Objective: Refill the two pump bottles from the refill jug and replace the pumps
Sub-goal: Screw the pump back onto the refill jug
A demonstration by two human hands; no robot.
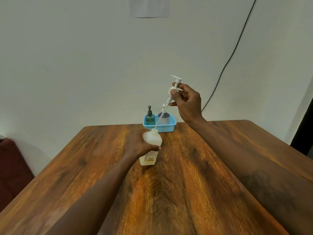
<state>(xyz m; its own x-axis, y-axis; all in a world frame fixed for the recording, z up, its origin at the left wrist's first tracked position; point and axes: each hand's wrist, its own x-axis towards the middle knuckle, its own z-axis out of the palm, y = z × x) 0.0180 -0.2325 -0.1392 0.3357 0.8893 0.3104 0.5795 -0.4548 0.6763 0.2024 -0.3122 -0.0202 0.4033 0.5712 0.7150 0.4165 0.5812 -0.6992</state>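
Mid-frame, the left hand (139, 144) gripped the bottle (153, 139) on the table (186, 187). Above right, the right hand (188, 102) pinched the pump (173, 89), its tube tip at the bottle's neck.

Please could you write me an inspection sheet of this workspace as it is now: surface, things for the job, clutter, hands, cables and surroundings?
Surface: wooden table, no spill seen.
Job's things: translucent bottle on the table, neck open; white pump held above it, tube tip at the neck. Teal pump bottle and grey pump bottle stand in a blue basket at the far edge. Refill jug: cannot tell which it is.
Clutter: nothing seen.
Hands: left hand grips the translucent bottle; right hand pinches the white pump.
Cables: black cable runs down the wall, off the table.
Surroundings: pale wall with a paper sheet; dark red seat at left.
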